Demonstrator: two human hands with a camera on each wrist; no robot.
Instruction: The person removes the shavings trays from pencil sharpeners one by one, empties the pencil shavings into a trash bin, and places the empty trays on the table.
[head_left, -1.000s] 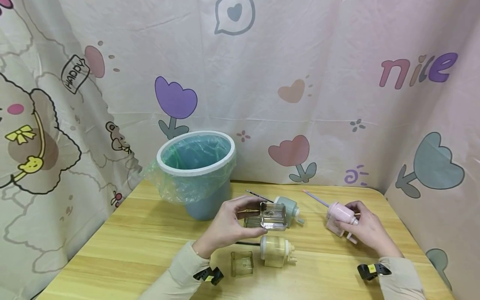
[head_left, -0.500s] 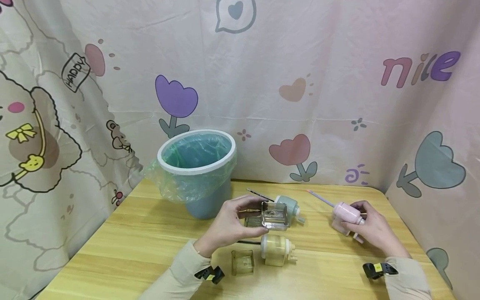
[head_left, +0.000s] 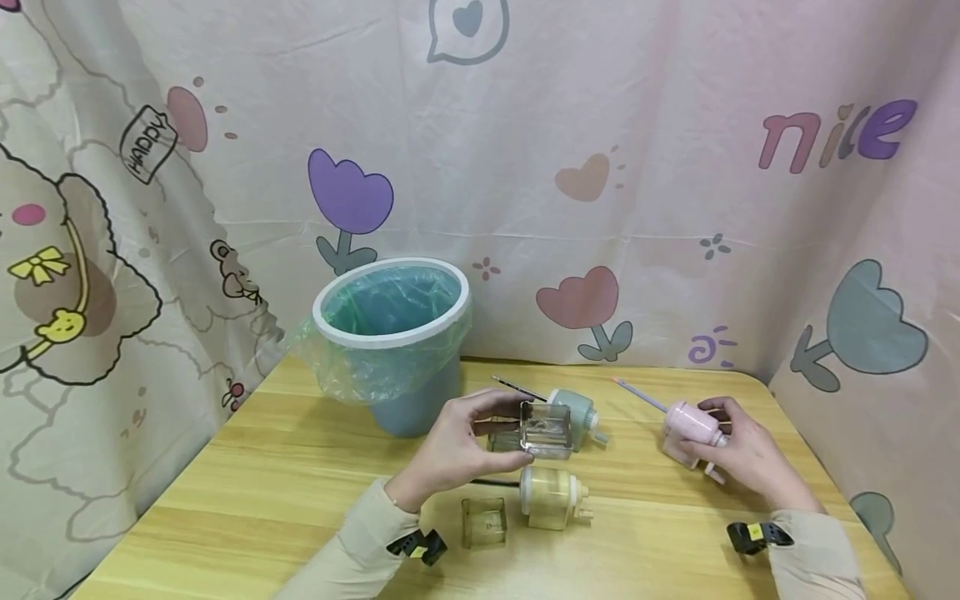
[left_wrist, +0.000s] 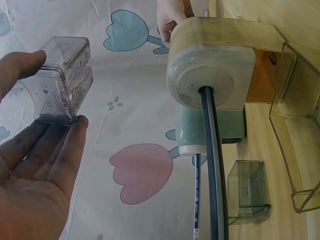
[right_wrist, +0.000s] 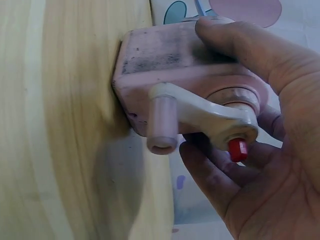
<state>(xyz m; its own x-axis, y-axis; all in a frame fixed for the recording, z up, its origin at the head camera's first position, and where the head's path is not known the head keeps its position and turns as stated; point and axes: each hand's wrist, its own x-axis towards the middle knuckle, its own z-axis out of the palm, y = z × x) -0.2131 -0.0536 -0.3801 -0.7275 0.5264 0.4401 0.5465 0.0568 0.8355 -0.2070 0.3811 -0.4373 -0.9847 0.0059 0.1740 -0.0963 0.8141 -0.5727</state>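
Observation:
My left hand (head_left: 457, 446) pinches a clear plastic shavings drawer (left_wrist: 62, 82) between thumb and fingertips, raised above the table. My right hand (head_left: 746, 458) grips a pink crank pencil sharpener (head_left: 690, 423); a purple pencil (head_left: 641, 394) sticks out of its far end. In the right wrist view its crank handle (right_wrist: 163, 122) and a red tip (right_wrist: 238, 150) show. Whether its base touches the table, I cannot tell. Below the left hand a yellow sharpener (head_left: 547, 497) holds a dark pencil, with its yellow drawer (head_left: 484, 523) lying apart on the table.
Behind the raised drawer stands a green sharpener (head_left: 581, 408) with a pencil in it. Its greenish drawer (left_wrist: 248, 192) lies beside it, partly hidden in the head view. A blue bin (head_left: 416, 408) lined with a green bag is at the back left. A printed curtain closes off the back.
My right hand and the pink sharpener have shifted slightly to the right since one second ago. The left hand with the clear drawer has stayed nearly still.

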